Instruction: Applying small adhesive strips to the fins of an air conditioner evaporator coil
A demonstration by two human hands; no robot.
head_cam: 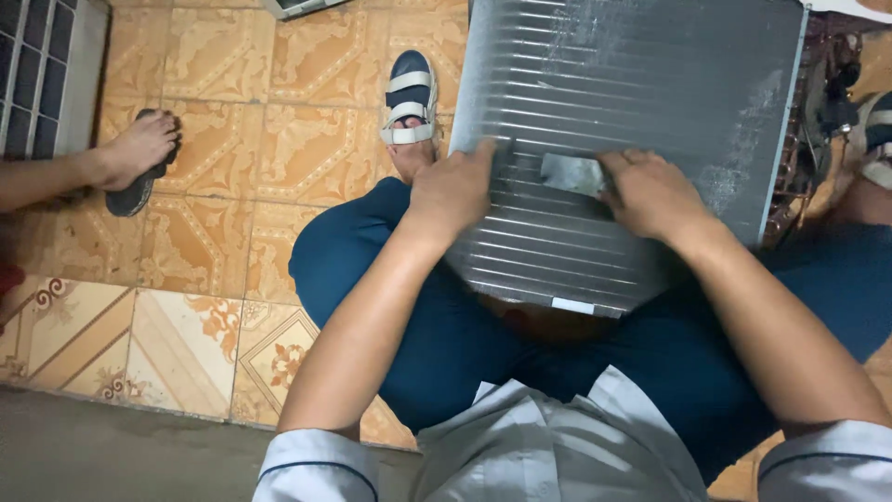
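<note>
At the far left a grey slatted grille (42, 74) stands by the patterned tile floor (232, 158), where another person's foot in a dark sandal (139, 158) rests. The left hand (452, 191), arm stretched forward, lies palm down with fingers curled over the left edge of the grey finned coil panel (641, 102), which rests tilted across the person's lap. Further right, the right hand (653, 193) presses flat on the fins, its fingertips pinching a small grey tape patch (571, 173).
</note>
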